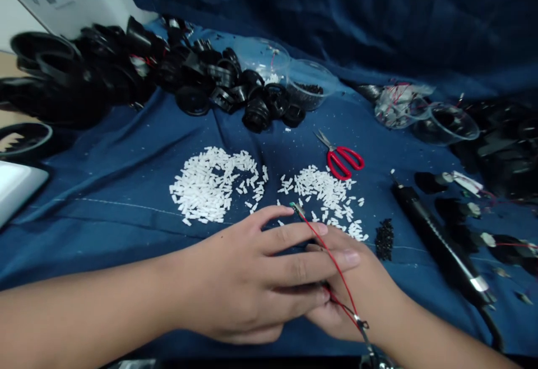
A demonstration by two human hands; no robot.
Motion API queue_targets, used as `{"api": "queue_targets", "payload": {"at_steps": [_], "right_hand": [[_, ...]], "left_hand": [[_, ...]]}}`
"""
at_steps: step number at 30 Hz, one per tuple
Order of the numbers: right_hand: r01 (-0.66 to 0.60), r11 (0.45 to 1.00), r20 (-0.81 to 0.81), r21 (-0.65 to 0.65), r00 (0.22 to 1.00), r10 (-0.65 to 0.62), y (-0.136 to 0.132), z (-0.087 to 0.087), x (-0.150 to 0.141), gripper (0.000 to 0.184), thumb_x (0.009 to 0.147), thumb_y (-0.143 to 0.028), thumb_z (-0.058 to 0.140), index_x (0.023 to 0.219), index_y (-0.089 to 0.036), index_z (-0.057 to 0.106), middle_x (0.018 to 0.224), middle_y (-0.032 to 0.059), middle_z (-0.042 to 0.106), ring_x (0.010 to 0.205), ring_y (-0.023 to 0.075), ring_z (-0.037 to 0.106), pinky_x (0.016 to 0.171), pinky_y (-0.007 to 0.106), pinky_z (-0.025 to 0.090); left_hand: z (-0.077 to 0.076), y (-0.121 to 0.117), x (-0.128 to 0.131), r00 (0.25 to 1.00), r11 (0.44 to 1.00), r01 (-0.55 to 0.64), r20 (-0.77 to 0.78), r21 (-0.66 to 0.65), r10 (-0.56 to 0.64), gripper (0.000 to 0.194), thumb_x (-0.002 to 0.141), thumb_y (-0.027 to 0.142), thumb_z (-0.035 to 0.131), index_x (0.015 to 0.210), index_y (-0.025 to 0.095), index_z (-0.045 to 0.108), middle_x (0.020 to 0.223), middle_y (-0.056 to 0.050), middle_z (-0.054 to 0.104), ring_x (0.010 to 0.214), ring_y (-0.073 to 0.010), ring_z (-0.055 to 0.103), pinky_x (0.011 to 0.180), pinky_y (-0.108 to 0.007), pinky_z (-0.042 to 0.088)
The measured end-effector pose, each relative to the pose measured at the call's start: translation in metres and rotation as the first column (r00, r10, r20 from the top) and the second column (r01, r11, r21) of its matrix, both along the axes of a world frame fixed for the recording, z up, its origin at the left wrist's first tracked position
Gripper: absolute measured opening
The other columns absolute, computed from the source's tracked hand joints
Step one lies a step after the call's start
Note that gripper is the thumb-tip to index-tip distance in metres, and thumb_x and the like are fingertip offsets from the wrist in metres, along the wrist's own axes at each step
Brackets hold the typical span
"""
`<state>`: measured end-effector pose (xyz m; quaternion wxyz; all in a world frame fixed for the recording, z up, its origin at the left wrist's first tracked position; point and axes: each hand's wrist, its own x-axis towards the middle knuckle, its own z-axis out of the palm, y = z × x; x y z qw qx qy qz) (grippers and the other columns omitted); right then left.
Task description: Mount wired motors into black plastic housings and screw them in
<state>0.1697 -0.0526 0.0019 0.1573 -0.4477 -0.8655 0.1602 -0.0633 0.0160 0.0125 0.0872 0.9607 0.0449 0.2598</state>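
My left hand (252, 268) lies across my right hand (370, 279) at the front of the cloth, and its fingers cover most of the right hand's fingers. A thin red wire (334, 260) passes over both hands from a small green-tipped piece (293, 205) at my left index fingertip. Lower down, the wire meets a small metal terminal (359, 322) near my right wrist. More red wire shows beside my left hand's lower fingertips, which are curled in. My right hand is curled under the left; what lies between the palms is hidden.
Two piles of small white plastic pieces (205, 190) lie ahead of my hands, with red-handled scissors (344, 162) beyond. Black round parts (256, 111) and clear tubs (309, 86) stand behind. A black cylindrical tool (437, 240) and black screws (384, 239) lie right.
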Motion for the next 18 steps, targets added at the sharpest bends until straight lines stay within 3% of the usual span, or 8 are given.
{"api": "queue_targets", "payload": {"at_steps": [5, 10, 18], "right_hand": [[-0.02, 0.993, 0.02, 0.116, 1.0, 0.018, 0.0075, -0.0033, -0.0051, 0.018, 0.083, -0.032, 0.05, 0.087, -0.021, 0.064, 0.076, 0.0047, 0.065, 0.067, 0.022, 0.062, 0.059, 0.033, 0.05], [-0.036, 0.991, 0.111, 0.132, 0.994, 0.021, 0.008, -0.0062, -0.0029, 0.025, 0.084, -0.035, 0.051, 0.092, -0.021, 0.07, 0.081, 0.0066, 0.07, 0.066, 0.0205, 0.064, 0.058, 0.031, 0.051], [-0.047, 0.982, 0.109, 0.185, 0.994, 0.027, 0.0113, -0.0057, -0.0048, 0.034, 0.092, -0.043, 0.043, 0.086, -0.022, 0.069, 0.073, 0.0056, 0.068, 0.059, 0.0219, 0.065, 0.052, 0.033, 0.051]], "left_hand": [[-0.0004, 0.0018, -0.0027, 1.0, 0.996, 0.013, 0.003, 0.083, -0.013, 0.037, 0.099, 0.035, 0.059, 0.132, 0.027, 0.072, 0.167, -0.002, 0.048, 0.15, -0.0306, 0.042, 0.123, -0.057, 0.041], [-0.0017, 0.0029, -0.0045, 1.0, 0.999, -0.008, 0.013, 0.037, 0.007, 0.037, 0.098, 0.034, 0.057, 0.131, 0.026, 0.071, 0.161, -0.002, 0.053, 0.149, -0.0303, 0.044, 0.12, -0.056, 0.043], [-0.0044, 0.0004, -0.0025, 0.998, 0.998, -0.054, 0.039, -0.026, 0.055, 0.033, 0.102, 0.031, 0.053, 0.128, 0.027, 0.072, 0.16, -0.002, 0.056, 0.15, -0.0275, 0.046, 0.127, -0.055, 0.034]]}}
